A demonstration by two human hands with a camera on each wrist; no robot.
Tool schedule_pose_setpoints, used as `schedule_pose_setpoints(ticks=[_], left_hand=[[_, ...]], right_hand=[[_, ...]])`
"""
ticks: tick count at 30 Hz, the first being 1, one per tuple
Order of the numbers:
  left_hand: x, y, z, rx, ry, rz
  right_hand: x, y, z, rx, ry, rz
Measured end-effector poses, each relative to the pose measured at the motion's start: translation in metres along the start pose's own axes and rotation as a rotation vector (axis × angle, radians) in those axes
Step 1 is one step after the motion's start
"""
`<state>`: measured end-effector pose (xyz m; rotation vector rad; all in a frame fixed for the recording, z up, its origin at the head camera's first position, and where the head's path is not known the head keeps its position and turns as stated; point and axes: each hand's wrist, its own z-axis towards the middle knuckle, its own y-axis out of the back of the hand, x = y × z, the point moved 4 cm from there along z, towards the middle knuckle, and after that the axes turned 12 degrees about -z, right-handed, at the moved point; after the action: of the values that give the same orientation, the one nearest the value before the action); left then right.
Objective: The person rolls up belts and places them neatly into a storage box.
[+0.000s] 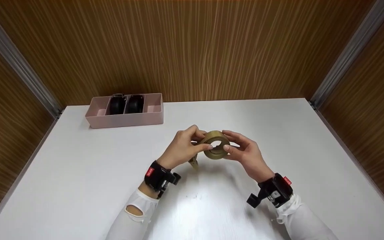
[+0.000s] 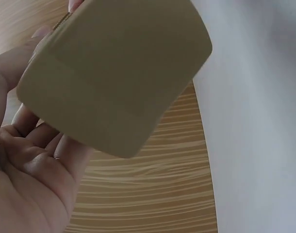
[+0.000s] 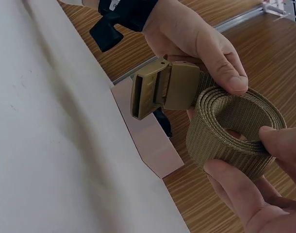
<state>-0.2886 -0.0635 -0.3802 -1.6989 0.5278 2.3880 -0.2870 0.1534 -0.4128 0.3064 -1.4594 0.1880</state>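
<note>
A khaki webbing belt (image 1: 216, 156), rolled into a coil, is held up over the white table between both hands. My left hand (image 1: 180, 148) grips the coil's left side, thumb across its near face. On the right, my right hand (image 1: 245, 151) pinches the coil's wall, its thumb at the inner rim, as the right wrist view shows. The belt's metal buckle (image 3: 182, 85) sticks out from the coil on the left hand's side, its frame tilted. In the left wrist view the flat buckle face (image 2: 114, 73) fills the top and hides part of the left fingers.
A pink divided box (image 1: 128, 120) stands at the table's back left against the wood-grain wall (image 1: 192, 50). Two black rolled items (image 1: 117, 106) sit in its middle compartments; the two end ones show bare floors. Wood-grain panels flank the white table (image 1: 78, 173).
</note>
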Motion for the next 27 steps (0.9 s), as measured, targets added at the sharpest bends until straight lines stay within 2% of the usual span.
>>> schedule_pose_setpoints(ticks=[3, 8, 10, 13, 19, 21, 23, 27], left_hand=[[-0.001, 0.0, 0.0, 0.019, -0.001, -0.018], [0.0, 0.0, -0.003, 0.081, 0.012, 0.009], [0.001, -0.001, -0.004, 0.103, 0.016, 0.022], [0.003, -0.003, -0.004, 0.107, 0.01, 0.019], [0.002, -0.004, -0.001, 0.015, -0.067, 0.011], [0.0, -0.004, -0.001, -0.025, -0.106, 0.078], [-0.001, -0.004, -0.001, -0.071, -0.128, 0.183], [-0.003, -0.007, -0.002, -0.137, -0.12, 0.394]], right_hand=[[0.0, 0.0, 0.0, 0.041, 0.005, -0.057], [0.004, 0.003, 0.0, 0.116, 0.051, -0.31], [0.004, 0.004, -0.001, 0.136, 0.064, -0.363], [0.003, 0.005, -0.001, 0.14, 0.051, -0.312], [0.0, 0.002, 0.0, 0.034, 0.007, -0.123], [-0.001, 0.0, 0.0, -0.006, -0.002, -0.088], [-0.002, -0.003, 0.0, -0.039, -0.01, -0.06], [-0.002, -0.006, -0.002, -0.104, -0.004, -0.038]])
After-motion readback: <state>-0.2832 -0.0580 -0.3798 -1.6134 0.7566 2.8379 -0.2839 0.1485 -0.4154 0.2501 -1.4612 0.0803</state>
